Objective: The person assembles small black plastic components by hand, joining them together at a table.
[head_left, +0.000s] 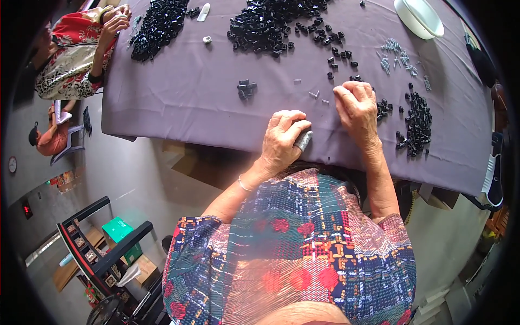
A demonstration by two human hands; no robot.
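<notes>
Black glossy chunks (pixel 160 24) and slim silvery bits (pixel 385 65) on creased cloth (pixel 184 92); both hands (pixel 280 140) (pixel 357 111) curled, contents unclear

A person (pixel 51 142) in orange sits on a chair (pixel 76 130); round wall clock (pixel 12 164); green box (pixel 118 231).

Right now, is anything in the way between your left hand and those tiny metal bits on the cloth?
Nothing visible: only purple cloth shows between the left hand and the tiny metal bits.
</notes>
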